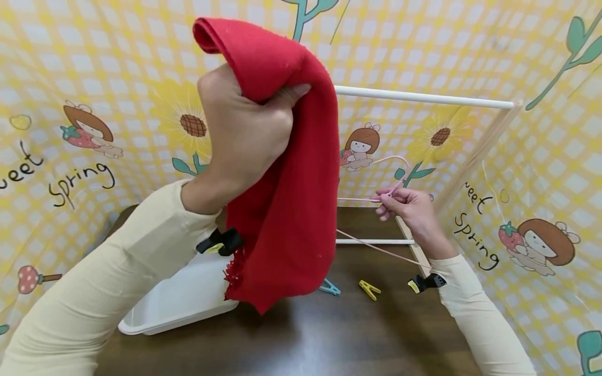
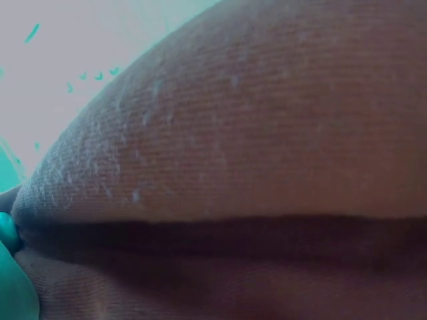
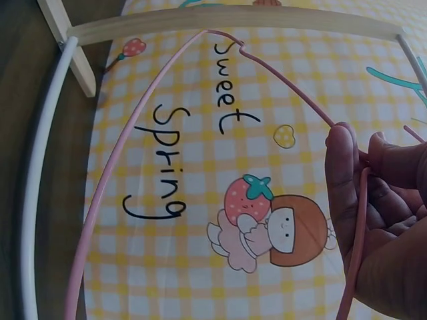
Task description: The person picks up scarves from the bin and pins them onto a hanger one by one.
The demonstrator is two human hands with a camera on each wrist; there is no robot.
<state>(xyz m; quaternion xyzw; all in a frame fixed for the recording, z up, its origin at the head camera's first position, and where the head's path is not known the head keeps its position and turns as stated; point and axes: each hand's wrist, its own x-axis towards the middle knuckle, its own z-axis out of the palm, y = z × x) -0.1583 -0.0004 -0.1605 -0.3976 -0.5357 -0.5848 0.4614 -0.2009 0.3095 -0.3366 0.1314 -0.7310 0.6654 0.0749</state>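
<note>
My left hand (image 1: pixel 246 128) grips a folded red scarf (image 1: pixel 301 209) up high, thumb across the front. The cloth hangs down in a long fold, with fringe (image 1: pixel 232 274) at its lower left corner. In the left wrist view the scarf (image 2: pixel 233 133) fills nearly everything, its colour dulled. To the right, my right hand (image 1: pixel 406 206) pinches a pink clothes hanger (image 1: pixel 357 199) just below its hook. The right wrist view shows the hanger's thin frame (image 3: pixel 127 133) stretching away from my right hand (image 3: pixel 383 200). Part of the hanger is hidden behind the scarf in the head view.
A rack with a white top bar (image 1: pixel 423 96) and a wooden side post (image 1: pixel 484 149) stands behind. On the dark table (image 1: pixel 338 344) lie a blue clothespin (image 1: pixel 331 287) and a yellow clothespin (image 1: pixel 369 290). A white tray (image 1: pixel 188 292) sits left, partly behind the arm and scarf.
</note>
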